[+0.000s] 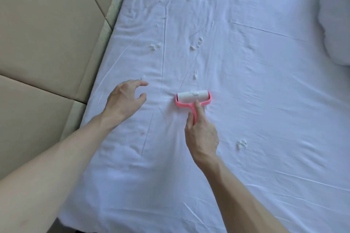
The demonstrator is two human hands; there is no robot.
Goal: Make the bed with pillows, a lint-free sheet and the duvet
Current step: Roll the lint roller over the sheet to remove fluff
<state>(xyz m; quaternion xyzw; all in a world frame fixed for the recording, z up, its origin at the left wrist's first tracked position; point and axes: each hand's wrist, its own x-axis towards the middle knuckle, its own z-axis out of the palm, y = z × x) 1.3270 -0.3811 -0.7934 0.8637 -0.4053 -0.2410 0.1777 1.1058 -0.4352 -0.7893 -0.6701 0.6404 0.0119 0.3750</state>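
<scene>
Furthest left, beyond the left hand's outer side, we saw beige padded panels (37, 43) running along the edge of the bed. The left hand (125, 98) was stretched out over the white sheet (265, 100) near that edge, its fingers spread and loosely bent, holding nothing; we could not tell whether the fingertips touched the cloth. One tiny fleck of lint (143, 77) lay just past those fingertips, and a small cluster (155, 45) lay further ahead of them.

Between the two hands the sheet was creased in long lines. The right hand (201, 132) gripped the pink handle of the lint roller (193, 98), forefinger laid straight along the handle toward the head. The roller's pink frame held a white roll, which rested on the sheet just ahead of that hand, with a few specks stuck to it. More white tufts (195, 74) lay ahead of the roll, and another clump (242, 143) sat just to the right of the right hand.

Well off to the right of that hand lay puffy white bedding (337, 24); pillow or duvet, we could not tell.
</scene>
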